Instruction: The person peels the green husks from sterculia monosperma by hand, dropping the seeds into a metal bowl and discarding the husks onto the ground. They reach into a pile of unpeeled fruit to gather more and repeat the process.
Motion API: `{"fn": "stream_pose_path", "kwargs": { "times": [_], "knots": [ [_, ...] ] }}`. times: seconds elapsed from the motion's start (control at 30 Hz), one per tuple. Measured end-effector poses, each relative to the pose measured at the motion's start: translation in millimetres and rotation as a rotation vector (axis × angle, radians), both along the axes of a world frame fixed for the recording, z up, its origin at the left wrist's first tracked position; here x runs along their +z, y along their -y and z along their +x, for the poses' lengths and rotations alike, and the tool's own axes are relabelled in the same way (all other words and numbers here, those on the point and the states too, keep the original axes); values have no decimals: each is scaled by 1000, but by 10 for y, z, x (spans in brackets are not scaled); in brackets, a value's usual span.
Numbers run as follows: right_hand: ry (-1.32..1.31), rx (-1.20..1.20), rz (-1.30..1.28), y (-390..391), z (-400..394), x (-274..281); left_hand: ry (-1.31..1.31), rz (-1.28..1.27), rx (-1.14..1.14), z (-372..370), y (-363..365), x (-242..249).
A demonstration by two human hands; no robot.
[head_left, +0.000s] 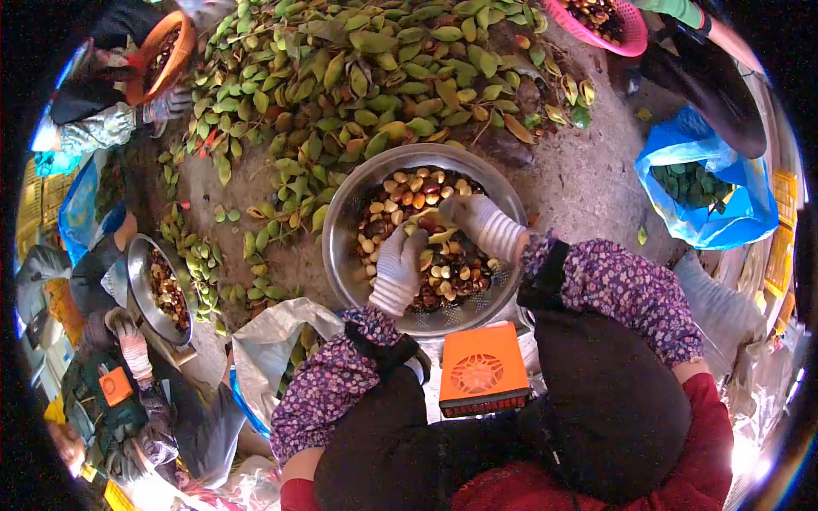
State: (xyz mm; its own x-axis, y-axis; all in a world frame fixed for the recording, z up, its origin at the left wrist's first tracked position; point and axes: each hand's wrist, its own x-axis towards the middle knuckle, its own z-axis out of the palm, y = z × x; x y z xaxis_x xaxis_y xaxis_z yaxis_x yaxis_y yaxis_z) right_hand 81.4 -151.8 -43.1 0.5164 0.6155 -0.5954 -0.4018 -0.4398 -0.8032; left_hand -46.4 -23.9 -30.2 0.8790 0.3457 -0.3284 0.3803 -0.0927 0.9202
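Both my hands wear pale gloves with striped cuffs and meet over a metal perforated basin (335, 238). Brown and cream seeds (411, 192) fill much of it, with some yellow-green husk pieces among them. A green pod (433, 223) is between my hands, its ends partly covered by the fingers. My left hand (399, 262) has its fingers closed at the pod's near side. From the right, my right hand (479, 220) pinches the pod's other side.
A large heap of green pods (358, 77) lies beyond the basin. An orange box with a fan grille (479, 368) is near my lap. At left stands a silvery sack (277, 336); at right, a blue bag (682, 149) holds leaves. Co-workers sit with an orange basket (173, 60), pink basket (629, 34) and metal bowl (136, 272).
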Motion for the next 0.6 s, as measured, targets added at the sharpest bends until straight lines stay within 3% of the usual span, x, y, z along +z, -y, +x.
{"fn": "stream_pose_path", "kwargs": {
  "times": [0.07, 0.1, 0.13, 0.2, 0.27, 0.33, 0.4, 0.47, 0.5, 0.53, 0.6],
  "knots": [
    [299, 178, -113, 35, -30, -339, -131, -237, 232, -67, 41, -223],
    [561, 302, -174, 68, -68, -535, -180, -117, 194, -79, 50, -273],
    [839, 375, -241, 15, -62, -195, -179, -115, 199, -53, 53, -248],
    [912, 481, -139, -17, -124, -2, -140, 202, 129, 40, 64, -137],
    [888, 398, -50, -55, -173, 23, -139, 117, 196, 62, 77, -136],
    [796, 371, -11, -85, -164, 40, 25, 441, 140, 61, 91, -112],
    [695, 338, 19, -92, -175, 59, -27, 503, 50, 12, 107, -64],
    [418, 242, 73, -97, -160, 58, 17, 561, 23, 16, 127, -22],
    [319, 240, 85, -81, -190, -22, -83, 546, -30, 4, 125, 6],
    [317, 240, 83, -95, -186, 28, -85, 544, -31, -24, 149, 3],
    [62, 208, -12, -125, -165, 128, -77, 592, -93, -54, 201, -8]
  ]
}}
